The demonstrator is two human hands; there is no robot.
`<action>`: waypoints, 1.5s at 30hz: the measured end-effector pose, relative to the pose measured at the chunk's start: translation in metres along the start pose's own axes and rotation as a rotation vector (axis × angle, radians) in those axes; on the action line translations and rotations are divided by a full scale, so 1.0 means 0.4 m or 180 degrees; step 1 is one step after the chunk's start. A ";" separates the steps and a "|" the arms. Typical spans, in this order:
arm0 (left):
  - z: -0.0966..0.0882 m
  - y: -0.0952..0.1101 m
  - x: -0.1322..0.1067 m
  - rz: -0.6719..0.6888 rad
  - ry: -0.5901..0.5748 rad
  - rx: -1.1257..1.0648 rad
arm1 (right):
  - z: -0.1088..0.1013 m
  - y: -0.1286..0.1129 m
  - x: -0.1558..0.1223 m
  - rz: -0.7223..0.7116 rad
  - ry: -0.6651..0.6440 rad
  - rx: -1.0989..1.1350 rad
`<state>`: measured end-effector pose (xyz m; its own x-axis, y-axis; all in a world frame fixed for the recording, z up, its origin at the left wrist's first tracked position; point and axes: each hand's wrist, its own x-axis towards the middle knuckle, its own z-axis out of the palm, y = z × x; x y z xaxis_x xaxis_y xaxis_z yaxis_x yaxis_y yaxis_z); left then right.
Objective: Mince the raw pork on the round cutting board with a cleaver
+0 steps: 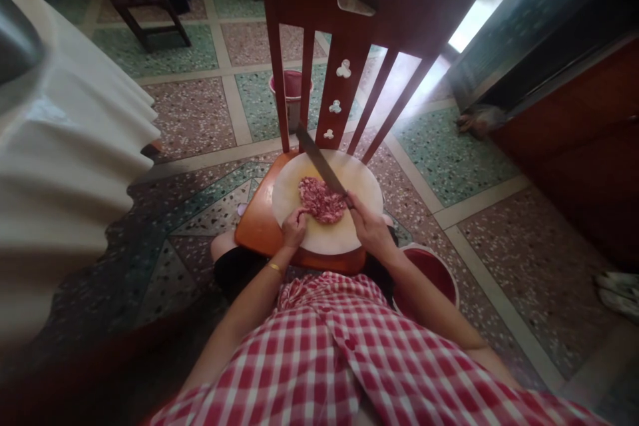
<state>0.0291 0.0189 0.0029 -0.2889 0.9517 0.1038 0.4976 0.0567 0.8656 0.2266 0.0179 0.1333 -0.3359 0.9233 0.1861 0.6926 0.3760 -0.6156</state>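
Observation:
A round, pale cutting board (332, 239) rests on the seat of a wooden chair in front of me. Chopped red meat (322, 203) lies in a flat heap at its middle. My right hand (372, 229) is closed round the handle of a kitchen knife (322, 163). The blade slants up and left over the heap, its far end past the board's edge. At the heap's lower left edge is my left hand (294, 229), its fingers drawn together beside the meat. Whatever those fingertips may hold is hidden.
The chair's slatted back (339, 6) rises just beyond the board. A red bucket (434, 273) stands by my right leg, and another bucket (294, 84) is behind the chair. A cloth-covered table (74, 166) is at left. Another chair (144, 13) stands far left.

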 end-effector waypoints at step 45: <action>-0.003 -0.002 -0.001 -0.0026 -0.0053 0.0022 | -0.011 0.014 -0.021 0.0512 -0.0209 -0.0277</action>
<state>0.0280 0.0182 0.0027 -0.2793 0.9561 0.0884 0.5010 0.0666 0.8629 0.2361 0.0128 0.1317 -0.2552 0.9661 0.0386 0.7924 0.2319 -0.5642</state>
